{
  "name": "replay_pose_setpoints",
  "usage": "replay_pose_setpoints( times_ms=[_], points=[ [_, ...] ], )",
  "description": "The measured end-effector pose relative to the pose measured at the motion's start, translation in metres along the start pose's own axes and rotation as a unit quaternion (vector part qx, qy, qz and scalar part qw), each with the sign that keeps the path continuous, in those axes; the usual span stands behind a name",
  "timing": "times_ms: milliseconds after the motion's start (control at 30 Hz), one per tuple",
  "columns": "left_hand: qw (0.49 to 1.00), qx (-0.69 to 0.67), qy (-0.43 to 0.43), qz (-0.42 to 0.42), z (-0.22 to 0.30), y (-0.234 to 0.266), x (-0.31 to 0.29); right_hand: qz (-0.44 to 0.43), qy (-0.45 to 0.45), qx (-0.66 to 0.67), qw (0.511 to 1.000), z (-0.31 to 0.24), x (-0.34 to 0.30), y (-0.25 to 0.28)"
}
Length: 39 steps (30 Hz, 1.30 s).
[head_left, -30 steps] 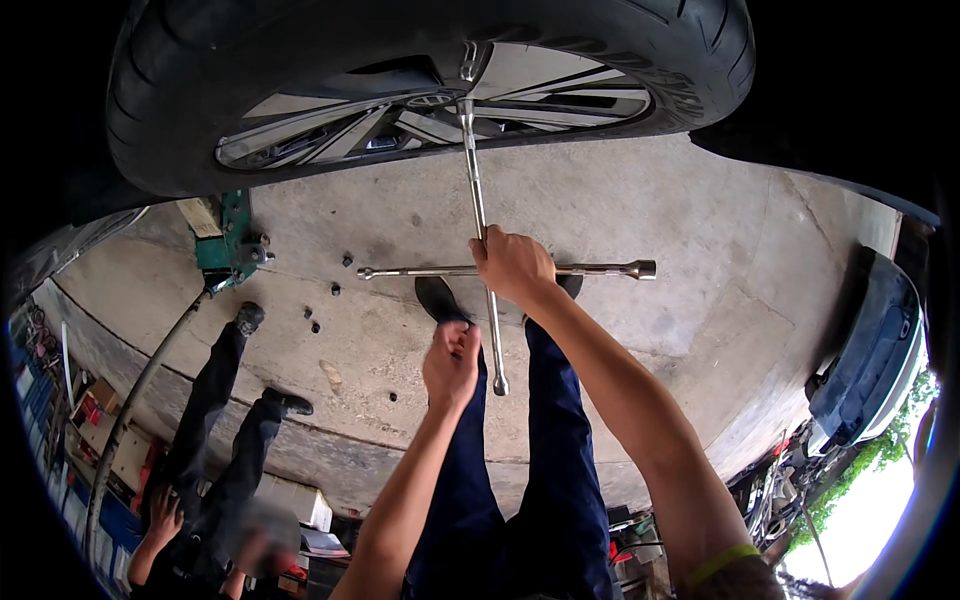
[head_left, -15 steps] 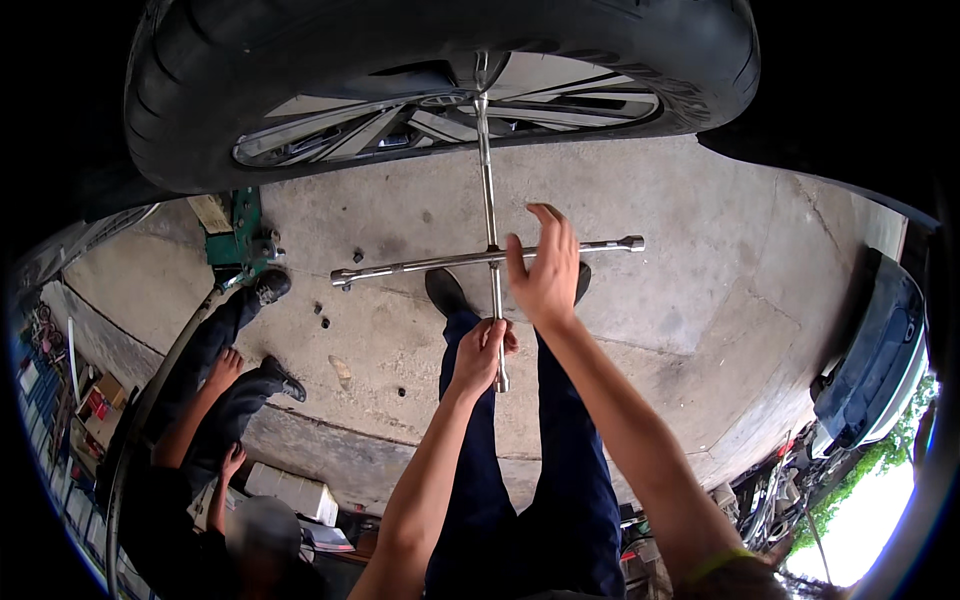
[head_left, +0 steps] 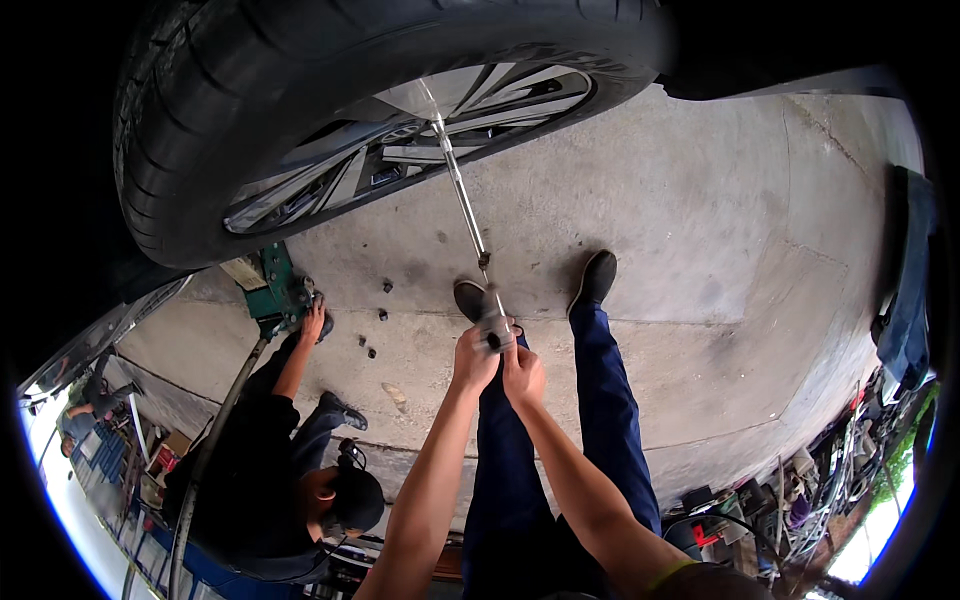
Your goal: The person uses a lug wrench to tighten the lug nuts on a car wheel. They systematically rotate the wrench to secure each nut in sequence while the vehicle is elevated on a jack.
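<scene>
A chrome four-way lug wrench (head_left: 461,190) runs from the spoked wheel (head_left: 470,92) inside a large black tyre (head_left: 400,42) down toward me. Its cross arms now point roughly along my line of sight, and the near end is smeared by motion. My left hand (head_left: 476,356) is closed at that near end, its fingers wrapped round the metal. Beside it, my right hand (head_left: 524,374) is curled closed against the same end, thumb uppermost. The wrench's far tip is at the middle of the wheel, where its seat cannot be made out.
At left, a co-worker (head_left: 240,470) crouches with a hand (head_left: 313,320) on a green floor jack (head_left: 272,296), whose long handle (head_left: 215,425) slants toward me. Several small dark pieces (head_left: 383,314) lie on the concrete floor (head_left: 680,230). A car bumper (head_left: 905,280) and clutter (head_left: 800,490) line the right side.
My right hand has moved from the cross arm down beside my left. The wrench has turned, and my view has shifted. The co-worker now leans forward with a hand at the jack.
</scene>
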<state>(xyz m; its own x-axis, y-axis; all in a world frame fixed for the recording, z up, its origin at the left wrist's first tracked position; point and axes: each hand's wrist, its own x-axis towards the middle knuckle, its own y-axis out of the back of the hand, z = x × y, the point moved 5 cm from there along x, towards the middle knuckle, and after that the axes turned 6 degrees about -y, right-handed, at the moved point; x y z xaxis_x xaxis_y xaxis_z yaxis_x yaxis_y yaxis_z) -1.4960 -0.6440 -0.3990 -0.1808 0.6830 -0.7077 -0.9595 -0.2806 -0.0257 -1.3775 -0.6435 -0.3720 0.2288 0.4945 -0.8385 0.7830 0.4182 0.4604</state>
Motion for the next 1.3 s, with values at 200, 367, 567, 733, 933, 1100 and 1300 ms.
replay_pose_setpoints(
  times_ms=[200,367,567,733,933,1100,1300],
  points=[
    [0.986,-0.084,0.09,-0.111,0.05,-0.019,0.01,-0.568,-0.216,0.388,0.693,0.023,0.026,0.008],
    [0.967,0.255,-0.021,0.006,0.06,-0.019,0.024,-0.055,-0.005,0.176,0.983,0.021,0.019,0.046],
    [0.928,0.361,0.025,0.093,0.074,-0.013,0.023,0.077,0.038,0.009,0.996,0.009,-0.021,0.033],
    [0.99,-0.062,0.119,-0.042,0.04,-0.028,0.033,-0.353,-0.18,0.256,0.882,0.052,0.047,-0.014],
    [0.978,-0.09,0.155,-0.11,0.051,-0.017,0.02,-0.467,-0.264,0.333,0.776,0.037,0.021,-0.016],
    [0.985,0.03,0.117,-0.121,0.049,0.003,0.02,-0.101,-0.041,0.155,0.982,0.026,-0.017,0.016],
    [0.982,0.136,0.07,-0.11,0.046,-0.002,0.027,0.077,0.034,-0.018,0.996,-0.002,-0.029,0.012]
  ],
)
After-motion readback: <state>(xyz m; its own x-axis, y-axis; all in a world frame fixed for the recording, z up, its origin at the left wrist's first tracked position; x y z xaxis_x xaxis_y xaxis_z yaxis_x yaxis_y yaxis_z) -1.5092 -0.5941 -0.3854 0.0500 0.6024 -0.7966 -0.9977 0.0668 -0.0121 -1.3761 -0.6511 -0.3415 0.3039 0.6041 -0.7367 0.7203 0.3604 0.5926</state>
